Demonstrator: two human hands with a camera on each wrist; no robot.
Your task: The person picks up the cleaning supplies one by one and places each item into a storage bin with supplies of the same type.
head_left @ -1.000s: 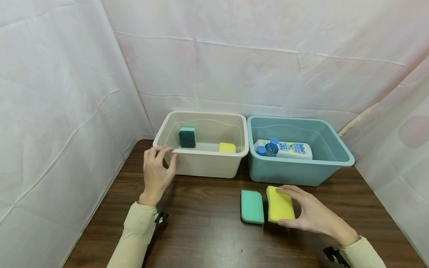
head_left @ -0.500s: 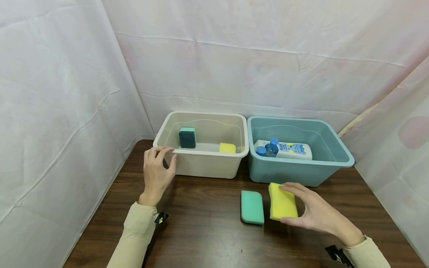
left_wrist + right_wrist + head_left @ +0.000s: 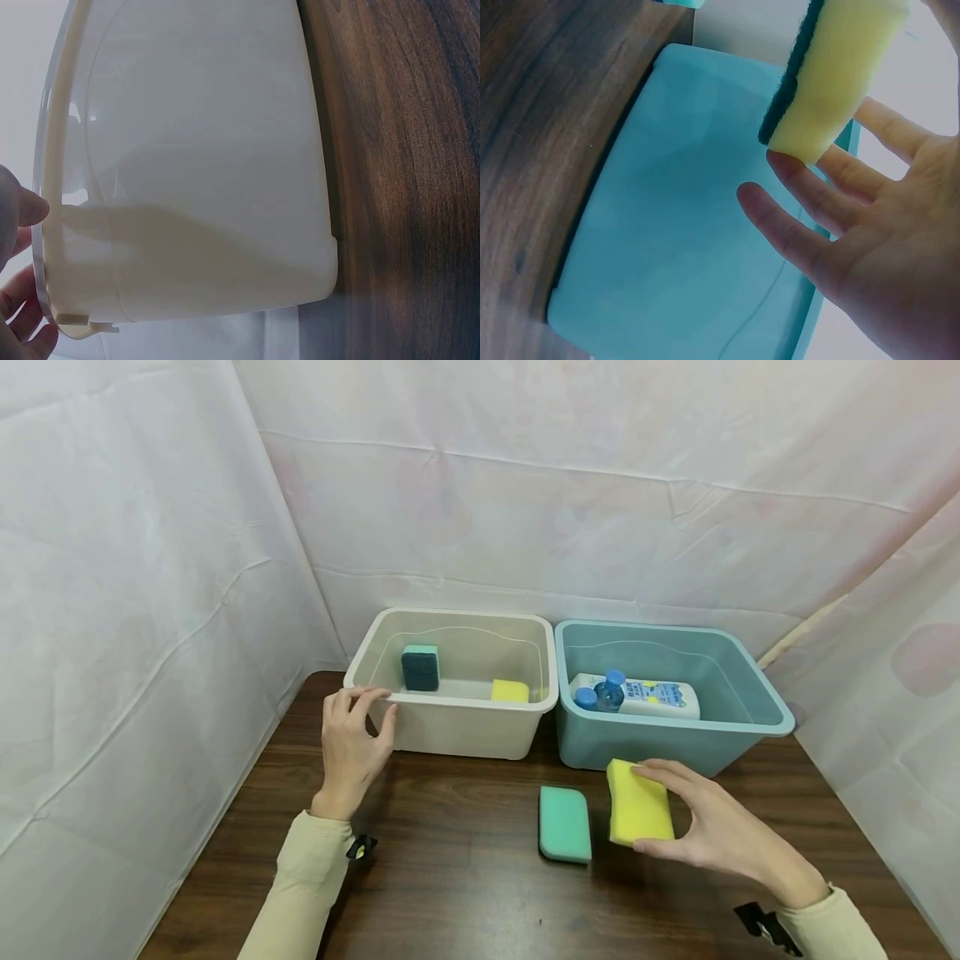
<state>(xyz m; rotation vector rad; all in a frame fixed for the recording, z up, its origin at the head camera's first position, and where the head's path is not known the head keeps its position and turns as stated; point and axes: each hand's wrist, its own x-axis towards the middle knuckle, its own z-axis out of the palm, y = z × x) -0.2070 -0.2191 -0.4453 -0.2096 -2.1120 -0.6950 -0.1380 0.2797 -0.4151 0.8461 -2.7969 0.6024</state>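
My right hand [image 3: 712, 822] pinches a yellow sponge [image 3: 640, 803] between thumb and fingers, in front of the blue bin [image 3: 637, 747]. In the right wrist view the sponge [image 3: 844, 82] shows a dark green scouring layer on one face. Left of it a green sponge [image 3: 566, 824] lies flat on the table, its dark layer underneath. My left hand [image 3: 352, 747] rests on the front rim of the beige bin [image 3: 457, 731], near its left corner, with fingers over the edge and thumb outside. Inside that bin are a green sponge with a dark face [image 3: 420, 669] and a yellow sponge [image 3: 510, 691].
The two bins stand side by side at the back of the dark wooden table [image 3: 465, 860]. A white bottle [image 3: 660, 697] and small blue-capped bottles [image 3: 609, 692] lie in the blue bin. Pale cloth [image 3: 487, 510] hangs behind and at both sides.
My right hand has lifted the yellow sponge and moved it slightly right and toward the blue bin, away from the green sponge. The left hand stays on the beige bin's rim.
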